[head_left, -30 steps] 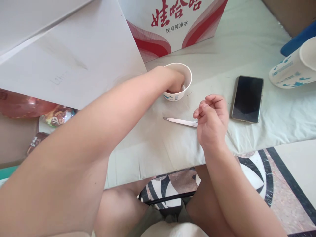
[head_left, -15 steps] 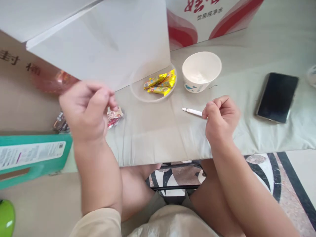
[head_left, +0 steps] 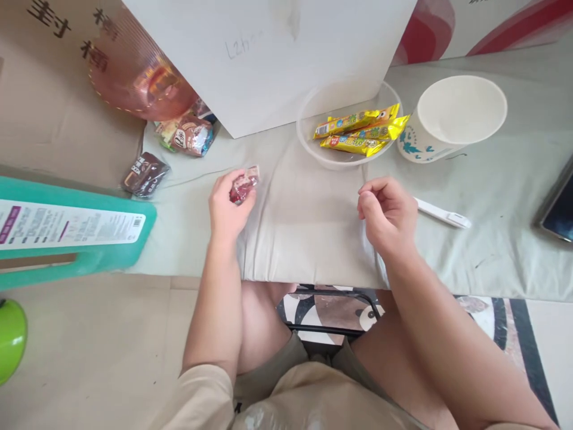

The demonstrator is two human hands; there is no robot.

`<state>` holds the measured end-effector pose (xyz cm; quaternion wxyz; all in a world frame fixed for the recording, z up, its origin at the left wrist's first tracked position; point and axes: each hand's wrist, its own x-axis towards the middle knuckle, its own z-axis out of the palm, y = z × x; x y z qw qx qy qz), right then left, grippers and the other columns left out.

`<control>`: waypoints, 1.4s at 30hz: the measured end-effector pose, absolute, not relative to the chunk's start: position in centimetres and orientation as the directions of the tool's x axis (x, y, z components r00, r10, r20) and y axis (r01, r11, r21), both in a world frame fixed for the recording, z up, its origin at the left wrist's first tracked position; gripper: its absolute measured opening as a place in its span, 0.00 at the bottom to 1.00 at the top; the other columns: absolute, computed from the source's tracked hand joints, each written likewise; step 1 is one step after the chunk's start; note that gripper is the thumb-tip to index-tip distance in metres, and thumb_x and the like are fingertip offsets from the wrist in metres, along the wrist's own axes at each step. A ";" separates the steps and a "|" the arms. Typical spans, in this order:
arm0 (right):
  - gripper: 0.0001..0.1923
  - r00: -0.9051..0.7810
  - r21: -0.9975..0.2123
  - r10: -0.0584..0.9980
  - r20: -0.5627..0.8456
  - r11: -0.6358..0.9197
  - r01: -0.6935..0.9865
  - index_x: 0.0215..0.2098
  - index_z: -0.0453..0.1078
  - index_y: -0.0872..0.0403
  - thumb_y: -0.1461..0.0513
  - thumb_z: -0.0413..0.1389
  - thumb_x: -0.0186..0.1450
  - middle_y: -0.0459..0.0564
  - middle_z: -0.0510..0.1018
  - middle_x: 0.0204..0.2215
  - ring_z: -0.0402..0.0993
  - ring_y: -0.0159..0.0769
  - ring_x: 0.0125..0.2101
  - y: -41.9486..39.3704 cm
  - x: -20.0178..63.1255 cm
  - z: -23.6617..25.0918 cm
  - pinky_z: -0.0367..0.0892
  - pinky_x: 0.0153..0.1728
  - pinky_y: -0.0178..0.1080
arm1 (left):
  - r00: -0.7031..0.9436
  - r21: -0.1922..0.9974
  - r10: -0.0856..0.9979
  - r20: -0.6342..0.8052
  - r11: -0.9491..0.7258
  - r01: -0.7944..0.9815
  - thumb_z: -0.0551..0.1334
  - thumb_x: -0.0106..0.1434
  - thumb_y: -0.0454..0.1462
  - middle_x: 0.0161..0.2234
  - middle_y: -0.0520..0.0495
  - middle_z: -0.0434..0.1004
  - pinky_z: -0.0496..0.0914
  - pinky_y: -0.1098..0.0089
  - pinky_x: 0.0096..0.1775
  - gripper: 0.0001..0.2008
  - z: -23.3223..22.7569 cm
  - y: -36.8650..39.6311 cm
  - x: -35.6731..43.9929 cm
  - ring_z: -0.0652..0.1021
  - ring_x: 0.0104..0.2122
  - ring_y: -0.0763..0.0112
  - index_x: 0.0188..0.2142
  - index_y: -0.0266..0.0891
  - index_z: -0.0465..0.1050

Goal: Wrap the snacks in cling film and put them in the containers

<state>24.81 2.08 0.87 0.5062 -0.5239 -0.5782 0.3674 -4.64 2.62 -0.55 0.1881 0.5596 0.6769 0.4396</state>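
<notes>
A small red wrapped snack [head_left: 243, 186] sits pinched in the left hand [head_left: 228, 206], low over the cloth-covered worktop [head_left: 304, 239].

The left fingers [head_left: 224, 182] close on the packet's near end, leaving its far end free. The right hand [head_left: 388, 214] rests loosely curled and empty beside a white tool [head_left: 441, 213]. To handle it well, the grip should stay on the wrapper's sealed edge rather than squeezing the contents. A clear dish [head_left: 313, 146] of yellow packets [head_left: 358, 128] and a paper cup [head_left: 452, 119] stand beyond.
</notes>
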 end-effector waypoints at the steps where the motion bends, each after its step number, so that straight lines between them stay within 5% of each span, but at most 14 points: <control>1: 0.04 0.051 -0.950 0.977 0.209 0.190 0.247 0.31 0.69 0.50 0.63 0.56 0.65 0.40 0.71 0.21 0.65 0.30 0.21 2.0 24.8 0.9 0.61 0.27 0.37 | -0.351 0.897 0.916 0.192 -0.019 0.442 0.73 0.53 0.41 0.49 0.44 0.81 0.74 0.56 0.57 0.24 -0.2 2.1 -3.7 0.81 0.51 0.56 0.50 0.45 0.77; 3: 0.04 0.034 -0.935 0.973 0.229 0.210 0.285 0.31 0.70 0.50 0.63 0.56 0.65 0.40 0.70 0.20 0.65 0.30 0.21 1.6 25.0 1.0 0.61 0.27 0.37 | -0.357 0.999 0.934 -0.011 0.022 0.026 0.74 0.52 0.47 0.49 0.47 0.81 0.78 0.59 0.51 0.26 0.7 0.9 -1.6 0.82 0.50 0.58 0.50 0.48 0.74; 5: 0.04 0.018 -0.920 0.969 0.247 0.229 0.319 0.31 0.70 0.50 0.62 0.56 0.65 0.40 0.70 0.20 0.65 0.30 0.20 1.0 25.4 1.1 0.62 0.26 0.38 | -0.152 0.918 0.951 -0.270 0.207 -0.337 0.73 0.52 0.52 0.52 0.47 0.81 0.80 0.57 0.47 0.27 1.7 -0.3 0.7 0.82 0.49 0.55 0.49 0.49 0.74; 7: 0.03 -0.004 -0.902 0.962 0.271 0.256 0.347 0.32 0.70 0.50 0.62 0.56 0.65 0.41 0.71 0.21 0.66 0.31 0.21 0.3 25.8 1.1 0.62 0.26 0.37 | 0.095 0.779 0.916 -0.389 0.382 -0.498 0.73 0.51 0.55 0.52 0.44 0.81 0.80 0.54 0.45 0.31 2.4 -1.2 2.8 0.83 0.49 0.50 0.50 0.46 0.74; 13: 0.03 0.014 -0.743 0.929 0.370 0.287 0.605 0.35 0.70 0.49 0.63 0.56 0.63 0.46 0.75 0.28 0.72 0.38 0.29 -0.2 28.0 0.3 0.69 0.35 0.43 | 0.400 0.657 0.829 -0.390 0.555 -0.511 0.77 0.49 0.48 0.55 0.43 0.81 0.78 0.46 0.51 0.37 2.0 -1.9 7.4 0.83 0.53 0.43 0.57 0.48 0.71; 18: 0.15 0.096 -0.499 0.955 0.280 0.060 0.865 0.48 0.72 0.49 0.61 0.58 0.62 0.59 0.78 0.47 0.73 0.55 0.51 0.0 32.3 -1.3 0.66 0.53 0.58 | 0.302 0.692 0.874 -0.380 0.486 -0.534 0.71 0.50 0.38 0.48 0.47 0.83 0.76 0.56 0.50 0.34 1.1 -0.9 9.0 0.83 0.50 0.53 0.57 0.48 0.71; 22: 0.10 0.160 -0.457 0.973 0.167 -0.068 0.887 0.43 0.73 0.49 0.57 0.59 0.64 0.60 0.79 0.50 0.70 0.62 0.54 0.1 34.6 -1.6 0.61 0.54 0.62 | 0.187 0.748 0.911 -0.369 0.410 -0.521 0.69 0.50 0.37 0.43 0.49 0.83 0.76 0.63 0.45 0.29 0.8 0.1 9.3 0.82 0.47 0.60 0.54 0.49 0.72; 25: 0.09 0.197 -0.573 0.967 0.164 -0.069 0.816 0.41 0.71 0.49 0.55 0.59 0.65 0.55 0.79 0.36 0.74 0.54 0.43 0.0 34.6 -1.0 0.64 0.48 0.56 | 0.171 0.761 0.909 -0.380 0.412 -0.500 0.68 0.51 0.39 0.47 0.47 0.83 0.76 0.61 0.51 0.26 0.9 0.4 9.3 0.80 0.54 0.57 0.51 0.48 0.73; 28: 0.14 0.216 -0.776 0.958 0.189 0.010 0.631 0.44 0.68 0.47 0.49 0.59 0.66 0.45 0.71 0.26 0.67 0.42 0.28 -0.8 32.8 0.0 0.64 0.36 0.46 | 0.205 0.747 0.894 -0.399 0.446 -0.492 0.67 0.52 0.41 0.51 0.44 0.82 0.74 0.52 0.58 0.25 1.1 0.2 9.6 0.78 0.59 0.51 0.51 0.46 0.71; 32: 0.21 0.007 -0.994 0.995 -0.097 -0.097 0.058 0.42 0.65 0.46 0.40 0.54 0.69 0.39 0.62 0.20 0.54 0.32 0.18 -2.5 29.1 1.0 0.54 0.22 0.38 | 0.262 0.735 0.876 -0.406 0.483 -0.476 0.68 0.52 0.39 0.51 0.46 0.82 0.74 0.45 0.58 0.29 1.0 -0.2 10.0 0.77 0.61 0.47 0.54 0.49 0.67; 36: 0.27 -0.339 -0.847 0.867 -0.366 -0.461 -0.265 0.32 0.65 0.50 0.36 0.52 0.68 0.38 0.61 0.17 0.51 0.27 0.15 -3.4 26.7 1.9 0.49 0.17 0.35 | 0.281 0.756 0.872 -0.401 0.489 -0.436 0.69 0.49 0.39 0.45 0.46 0.83 0.76 0.44 0.54 0.29 0.7 -0.3 10.5 0.81 0.56 0.44 0.51 0.48 0.68; 42: 0.29 -0.398 -0.795 0.826 -0.399 -0.528 -0.300 0.28 0.65 0.51 0.35 0.58 0.63 0.38 0.63 0.15 0.54 0.26 0.13 -3.2 26.0 2.7 0.51 0.14 0.32 | 0.306 0.774 0.871 -0.383 0.484 -0.408 0.69 0.46 0.37 0.43 0.49 0.83 0.77 0.46 0.53 0.28 0.8 -0.5 11.0 0.82 0.54 0.46 0.49 0.48 0.69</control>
